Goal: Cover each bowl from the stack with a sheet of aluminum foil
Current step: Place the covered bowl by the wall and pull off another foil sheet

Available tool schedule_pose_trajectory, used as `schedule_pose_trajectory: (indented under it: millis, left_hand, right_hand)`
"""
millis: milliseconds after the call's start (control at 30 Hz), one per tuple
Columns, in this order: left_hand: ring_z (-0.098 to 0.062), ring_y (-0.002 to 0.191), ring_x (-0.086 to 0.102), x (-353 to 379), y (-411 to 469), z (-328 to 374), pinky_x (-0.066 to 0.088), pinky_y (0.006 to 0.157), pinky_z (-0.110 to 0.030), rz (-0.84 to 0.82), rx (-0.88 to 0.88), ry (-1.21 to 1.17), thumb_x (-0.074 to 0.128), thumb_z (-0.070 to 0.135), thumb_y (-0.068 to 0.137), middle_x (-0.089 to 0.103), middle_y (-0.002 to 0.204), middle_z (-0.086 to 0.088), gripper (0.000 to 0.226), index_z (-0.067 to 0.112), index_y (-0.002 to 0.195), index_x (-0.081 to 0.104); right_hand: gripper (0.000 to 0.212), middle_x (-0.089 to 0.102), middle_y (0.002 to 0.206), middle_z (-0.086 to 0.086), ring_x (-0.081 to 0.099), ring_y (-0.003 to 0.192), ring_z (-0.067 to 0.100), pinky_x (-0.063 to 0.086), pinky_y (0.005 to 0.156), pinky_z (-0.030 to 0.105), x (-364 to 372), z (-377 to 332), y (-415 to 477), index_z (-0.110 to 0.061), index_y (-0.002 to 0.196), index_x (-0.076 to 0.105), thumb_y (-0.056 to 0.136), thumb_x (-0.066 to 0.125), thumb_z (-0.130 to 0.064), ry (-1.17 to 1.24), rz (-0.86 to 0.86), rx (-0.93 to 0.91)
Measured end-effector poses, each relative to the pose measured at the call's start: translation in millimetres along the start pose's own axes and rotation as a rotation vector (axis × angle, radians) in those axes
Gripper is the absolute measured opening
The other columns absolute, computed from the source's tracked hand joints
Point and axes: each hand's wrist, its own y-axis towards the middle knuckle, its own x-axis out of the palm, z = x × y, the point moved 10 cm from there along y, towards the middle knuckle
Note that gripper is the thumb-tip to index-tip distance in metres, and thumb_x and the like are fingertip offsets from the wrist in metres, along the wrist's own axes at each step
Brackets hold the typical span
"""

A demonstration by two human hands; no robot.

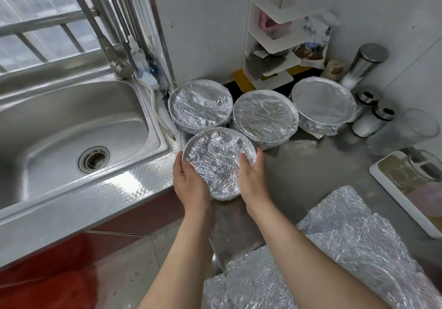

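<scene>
Beside the sink (pixel 71 126), left hand (pixel 189 181) and right hand (pixel 252 177) are gripping the foil-covered bowl (pixel 218 162), fingers curled round its rim.

Both bare forearms are extended from the lower edge of the frame toward its centre. The left hand (pixel 190 180) and right hand (pixel 252 177) are curled around opposite sides of a foil-covered bowl (pixel 218 162), with the thumbs laid along its rim.

Foiled bowl (pixel 218 162) (left hand (pixel 189 181), right hand (pixel 253 179))
</scene>
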Motion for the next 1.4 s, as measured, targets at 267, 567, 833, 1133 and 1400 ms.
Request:
schedule_pose_trajectory:
  millis: [267,567,833,1133,1400]
  left_hand:
    - [-0.008,0.121,0.048,3.3,-4.7,-4.2,0.035,0.096,-0.022,-0.033,-0.049,0.021,0.043,0.024,0.101,0.050,0.135,0.008,0.041,0.025,0.142,0.046]
    - [-0.008,0.076,0.054,13.8,-103.9,62.4,0.043,0.067,-0.020,-0.367,0.932,0.450,0.049,0.010,0.075,0.059,0.092,0.002,0.028,0.011,0.096,0.068]
    - [-0.023,0.115,0.056,47.8,-161.8,-82.2,0.048,0.088,-0.032,-1.013,0.516,1.324,0.067,0.047,0.084,0.060,0.126,0.000,0.060,0.029,0.136,0.044]
    - [-0.028,0.075,0.059,-6.0,-155.8,-49.8,0.034,0.059,-0.030,-0.492,0.426,1.047,0.065,0.023,0.087,0.066,0.079,-0.004,0.008,0.017,0.083,0.062]
    - [-0.026,0.060,0.050,-19.1,-168.5,-50.5,0.028,0.049,-0.031,-0.447,0.481,1.076,0.047,0.011,0.091,0.055,0.062,0.000,0.020,0.018,0.073,0.052]
  right_hand:
    - [0.059,0.031,0.153,0.004,0.032,0.139,0.018,0.028,0.113,0.031,-5.4,-5.7,5.1,-0.012,0.151,0.020,0.101,0.044,-0.029,0.040,-0.075,0.026]
    - [0.050,0.040,0.147,-0.008,0.039,0.134,0.013,0.032,0.110,0.034,-106.1,15.2,-38.3,-0.032,0.142,0.040,0.095,0.055,-0.038,-0.649,-0.400,0.006]
    - [0.067,0.015,0.157,-0.009,0.011,0.144,0.017,0.028,0.107,0.048,-172.8,39.0,-77.3,-0.035,0.150,0.015,0.095,0.053,-0.031,-1.173,-0.336,-0.123]
    - [0.070,0.002,0.161,-0.002,0.002,0.146,0.021,0.021,0.112,0.052,-263.3,50.1,-128.0,-0.034,0.151,0.008,0.095,0.050,-0.033,-1.057,0.039,-0.096]
    - [0.082,0.025,0.155,0.014,0.027,0.140,0.027,0.025,0.110,0.035,-318.7,92.9,-166.6,-0.009,0.152,0.014,0.089,0.065,-0.024,-0.580,0.281,0.162]
